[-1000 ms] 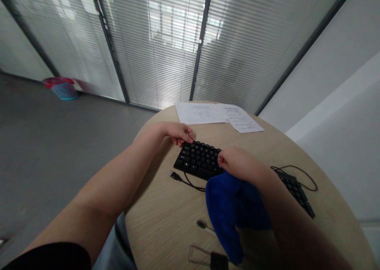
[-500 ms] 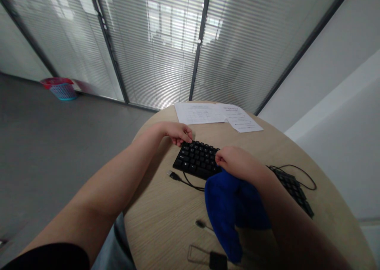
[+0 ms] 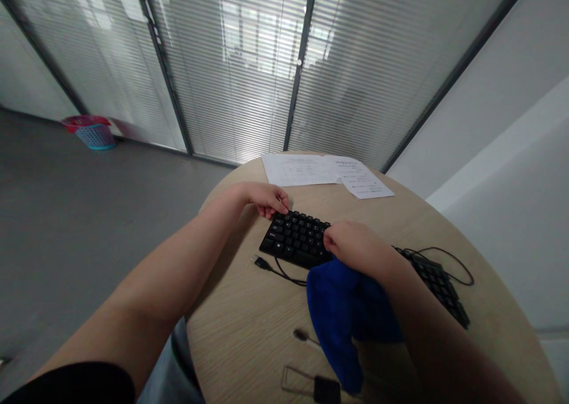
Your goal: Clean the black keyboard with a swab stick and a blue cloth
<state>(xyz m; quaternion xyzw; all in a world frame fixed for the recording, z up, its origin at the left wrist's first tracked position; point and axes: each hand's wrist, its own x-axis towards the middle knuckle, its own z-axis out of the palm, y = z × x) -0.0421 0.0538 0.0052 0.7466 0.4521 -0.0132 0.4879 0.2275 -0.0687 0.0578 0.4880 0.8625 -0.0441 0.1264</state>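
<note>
A black keyboard (image 3: 293, 238) lies across the round wooden table. My right hand and forearm and a blue cloth cover its middle; its far right part shows beyond the forearm. My left hand (image 3: 269, 201) is closed, fingers curled and pinching at the keyboard's upper left corner. My right hand (image 3: 351, 244) is bunched over the keys and grips the blue cloth (image 3: 333, 309), which hangs down over the keyboard's front edge onto the table. Its fingertips are partly hidden. A black USB plug (image 3: 262, 263) lies in front of the keyboard, its cable running under the cloth.
Printed papers (image 3: 302, 170) lie at the table's far edge. A black cable (image 3: 462, 268) loops behind the keyboard's right end. Near me are a small black connector (image 3: 301, 334) and a black block (image 3: 326, 389) with a wire loop. A red and blue basket (image 3: 95, 134) stands on the floor.
My right hand and forearm have shifted very slightly, showing a little more of the keyboard's right part. My left hand has stayed at the corner.
</note>
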